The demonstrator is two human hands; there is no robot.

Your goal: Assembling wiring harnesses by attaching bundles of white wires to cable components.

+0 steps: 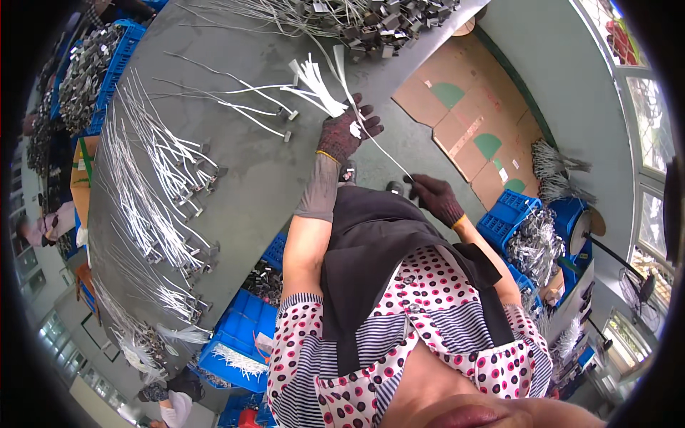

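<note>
From the right hand (438, 200), pinching its end, the pale wire (386, 153) runs toward eleven o'clock — to the left hand (344, 133), gripping white strips (312, 85).

Worn are dark, yellow-edged gloves (337, 137), a black apron (378, 239) and a dotted, striped shirt (428, 289)

From my remote seat, I can read no words or numbers in the head view. The brown cardboard sheets (471, 110) bear a reddish strip of marks (466, 137), too small and blurred for me to tell whether it is print. I also see a small white label (504, 175) and green half-round shapes (488, 145) there, with nothing legible to me.
</note>
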